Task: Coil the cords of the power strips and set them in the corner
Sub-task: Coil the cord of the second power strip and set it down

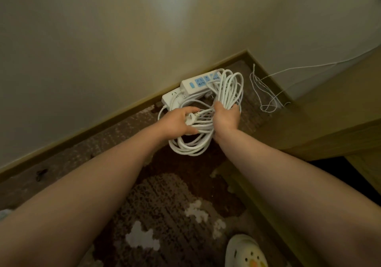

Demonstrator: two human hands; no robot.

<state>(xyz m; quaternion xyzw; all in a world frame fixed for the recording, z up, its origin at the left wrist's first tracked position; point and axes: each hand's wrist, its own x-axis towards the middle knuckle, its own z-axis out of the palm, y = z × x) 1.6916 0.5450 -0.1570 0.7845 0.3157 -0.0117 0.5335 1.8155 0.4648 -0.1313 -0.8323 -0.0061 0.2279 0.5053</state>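
Down by the foot, white clog (245, 252) on shaggy brown rug (165, 200). Further out, right hand (225, 116) wrapped tight round thick white coiled cord (228, 89); left hand (181, 120) pinching the plug (190, 118) against lower loops. Two smooth white power strips (198, 84) stacked in the corner along the baseboard (92, 130). Thin white wire (261, 89) tangled just right.

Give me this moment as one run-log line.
left hand: holds white plug | right hand: grips coiled white cord | two white power strips: at wall corner | phase: placing
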